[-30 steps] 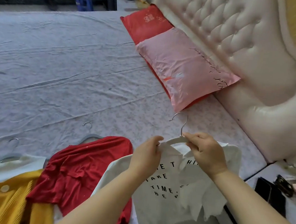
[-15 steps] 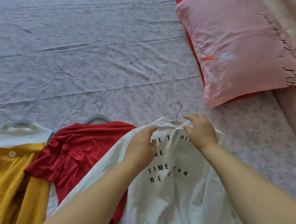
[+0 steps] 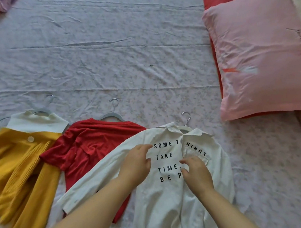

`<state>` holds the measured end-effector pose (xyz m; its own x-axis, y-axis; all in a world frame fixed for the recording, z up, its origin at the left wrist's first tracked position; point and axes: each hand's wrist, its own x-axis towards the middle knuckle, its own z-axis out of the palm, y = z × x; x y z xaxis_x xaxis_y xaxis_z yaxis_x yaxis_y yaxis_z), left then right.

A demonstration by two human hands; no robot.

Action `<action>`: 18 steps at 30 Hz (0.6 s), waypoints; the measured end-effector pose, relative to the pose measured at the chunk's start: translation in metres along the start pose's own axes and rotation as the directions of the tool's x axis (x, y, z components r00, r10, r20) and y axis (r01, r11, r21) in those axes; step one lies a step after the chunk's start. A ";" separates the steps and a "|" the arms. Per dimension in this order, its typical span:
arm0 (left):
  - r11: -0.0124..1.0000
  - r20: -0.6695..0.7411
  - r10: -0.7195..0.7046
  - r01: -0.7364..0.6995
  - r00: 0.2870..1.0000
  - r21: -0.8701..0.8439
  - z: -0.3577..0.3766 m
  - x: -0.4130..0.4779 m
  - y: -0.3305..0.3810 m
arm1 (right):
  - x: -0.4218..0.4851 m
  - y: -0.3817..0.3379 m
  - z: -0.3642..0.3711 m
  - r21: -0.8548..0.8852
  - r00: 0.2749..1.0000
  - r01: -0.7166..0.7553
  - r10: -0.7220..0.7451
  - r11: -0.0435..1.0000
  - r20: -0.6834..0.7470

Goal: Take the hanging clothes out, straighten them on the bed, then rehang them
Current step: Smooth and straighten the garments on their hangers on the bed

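The white shirt [image 3: 165, 199] lies face up on the bed [image 3: 115, 54], on its hanger [image 3: 186, 122], with the hook pointing away from me. Both my hands rest on its chest. My left hand [image 3: 137, 163] lies flat just left of the printed words. My right hand [image 3: 196, 171] sits on the other side of the opening, just below the pocket, covering the ends of the lower lines. The fingers of both are loose and nearly straight, pressing the cloth and gripping nothing. The sleeve on my left overlaps the red top [image 3: 94, 145]. Beyond that lies the yellow cardigan [image 3: 10, 169]. A pink pillow [image 3: 263, 60] sits well off to my right.
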<state>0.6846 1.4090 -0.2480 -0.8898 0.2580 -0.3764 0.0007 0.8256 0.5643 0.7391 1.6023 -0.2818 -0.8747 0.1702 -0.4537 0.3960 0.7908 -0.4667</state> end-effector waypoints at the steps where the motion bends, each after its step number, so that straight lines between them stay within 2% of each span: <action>1: 1.000 -0.016 0.000 0.000 1.000 -0.005 -0.006 -0.003 0.002 | -0.002 -0.006 -0.002 -0.002 1.000 0.016 -0.016 1.000 -0.002; 10: 1.000 -0.211 -0.009 0.014 0.978 0.018 -0.068 -0.048 -0.022 | -0.017 -0.082 -0.002 -0.037 0.974 0.222 -0.223 0.974 -0.031; 18: 0.986 -0.254 -0.084 0.117 0.963 0.115 -0.090 -0.098 -0.105 | -0.040 -0.145 0.057 -0.074 0.952 0.303 -0.299 0.950 0.059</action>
<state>0.7305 1.2519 -0.2048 -0.9734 0.0515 -0.2234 -0.0505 0.9023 0.4280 0.7329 1.4468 -0.2390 -0.9351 -0.1092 -0.3373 0.0905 0.8464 -0.5248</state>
